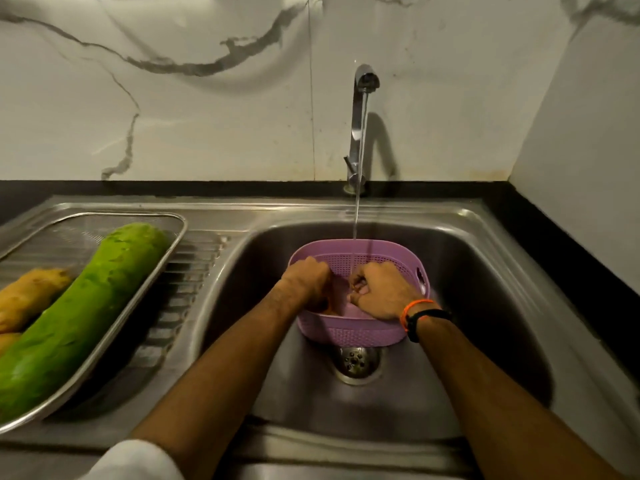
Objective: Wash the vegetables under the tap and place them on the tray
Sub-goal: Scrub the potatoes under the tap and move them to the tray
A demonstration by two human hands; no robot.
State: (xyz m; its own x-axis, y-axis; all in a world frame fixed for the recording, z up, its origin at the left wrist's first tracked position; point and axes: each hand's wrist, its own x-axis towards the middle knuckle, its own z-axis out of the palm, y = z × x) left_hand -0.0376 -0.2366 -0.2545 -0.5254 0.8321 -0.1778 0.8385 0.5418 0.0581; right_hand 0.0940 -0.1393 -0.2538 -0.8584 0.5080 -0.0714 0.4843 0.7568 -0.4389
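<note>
- The left hand [306, 277] is down in the lilac perforated plastic basket [356, 329], its fingers curled; an orange-brown bit shows beneath it, probably a vegetable, though I cannot tell whether its grip is on it.
- The right hand [379, 289] is curled loosely beside it, under the thin stream from the chrome tap [360, 109]; it seems to hold nothing.
- The basket stands in the steel sink [485, 271], just behind the drain [355, 363].
- The long green gourd [86, 313] and yellow-brown root vegetables [27, 296] already lie on the steel mesh-bottomed tray [138, 306], on the draining board at the left.
- To do this well: lift each piece into the stream, turn and rub it all round, let it drip, then carry it left to the tray.
</note>
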